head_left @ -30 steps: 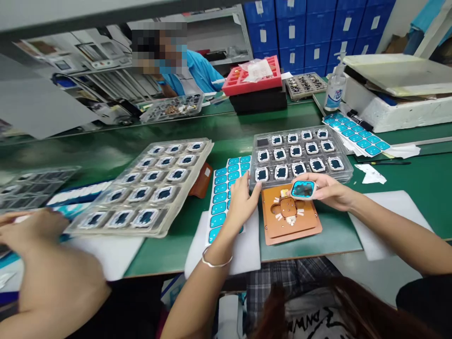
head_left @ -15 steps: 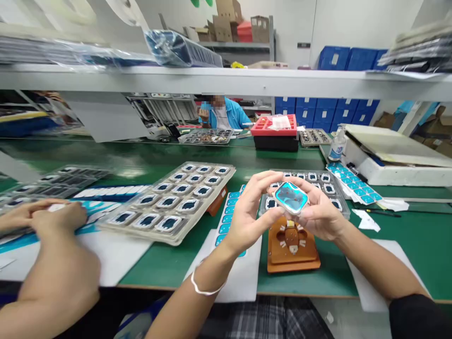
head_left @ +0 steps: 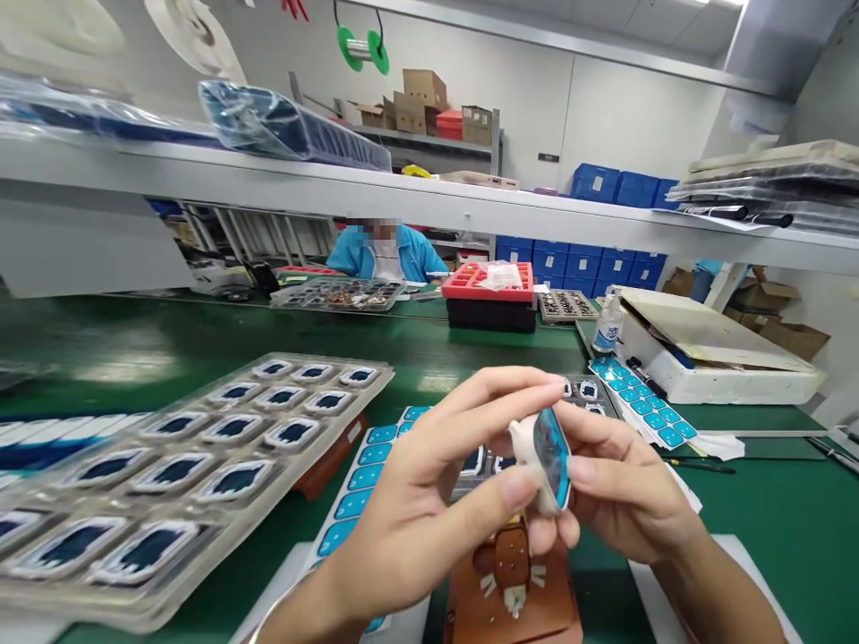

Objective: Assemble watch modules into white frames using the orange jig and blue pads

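Between my two hands is a small white casing with a shiny blue face (head_left: 554, 461), tilted so the blue side points to the right. My left hand (head_left: 422, 492) grips its white back between thumb and fingers. On the other side my right hand (head_left: 624, 478) holds the edge, its thumb against the blue face. Below them an orange-brown fixture (head_left: 510, 599) lies on the bench, partly covered by the hands. A sheet of blue rounded stickers (head_left: 362, 478) is left of the fixture, and my left hand hides part of it.
A clear tray of white-framed dark pieces (head_left: 232, 429) stands at the left, propped on an orange-brown block. Behind my hands is another tray (head_left: 608, 402). Further right are more blue stickers (head_left: 644, 402), a bottle (head_left: 608, 326) and a white foam box (head_left: 725, 358). A person in blue (head_left: 386, 255) sits opposite.
The casing has turned from its blue face showing broadly to nearly edge-on, and both hands have shifted their hold. The view has moved; a neighbour's hands at the left are out of sight.
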The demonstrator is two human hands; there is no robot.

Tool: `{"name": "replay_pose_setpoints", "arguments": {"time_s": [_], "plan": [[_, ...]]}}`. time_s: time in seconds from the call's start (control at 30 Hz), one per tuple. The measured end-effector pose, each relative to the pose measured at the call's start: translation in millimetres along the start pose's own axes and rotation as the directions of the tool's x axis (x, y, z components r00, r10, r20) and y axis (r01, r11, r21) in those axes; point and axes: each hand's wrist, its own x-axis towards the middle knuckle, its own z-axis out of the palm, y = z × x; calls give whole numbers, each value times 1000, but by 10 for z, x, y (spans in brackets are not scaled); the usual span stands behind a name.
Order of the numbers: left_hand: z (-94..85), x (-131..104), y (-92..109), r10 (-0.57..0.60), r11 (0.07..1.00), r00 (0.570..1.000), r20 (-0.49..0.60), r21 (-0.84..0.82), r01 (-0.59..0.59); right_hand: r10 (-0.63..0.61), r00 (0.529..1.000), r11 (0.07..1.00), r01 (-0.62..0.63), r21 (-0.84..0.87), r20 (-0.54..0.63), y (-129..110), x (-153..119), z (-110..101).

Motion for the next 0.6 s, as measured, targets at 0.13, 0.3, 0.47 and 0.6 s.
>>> {"name": "replay_pose_setpoints", "arguments": {"time_s": [0.13, 0.3, 0.47, 0.6], "plan": [[-14, 4, 9, 16, 999, 1000, 9, 34, -17, -28, 999, 1000, 28, 4, -43, -25, -6, 52], [-28, -6, 4, 115, 988, 993, 5, 105, -115, -29, 989, 998, 22, -50, -145, 7, -16, 96], [-48, -43, -24, 191, 966, 981, 28, 171, -193, -68, 985, 985, 41, -165, -159, 70, -43, 68], [-47, -73, -24, 212, 953, 977, 20, 217, -211, -101, 970, 966, 42, -256, -223, 112, -79, 27]]}}
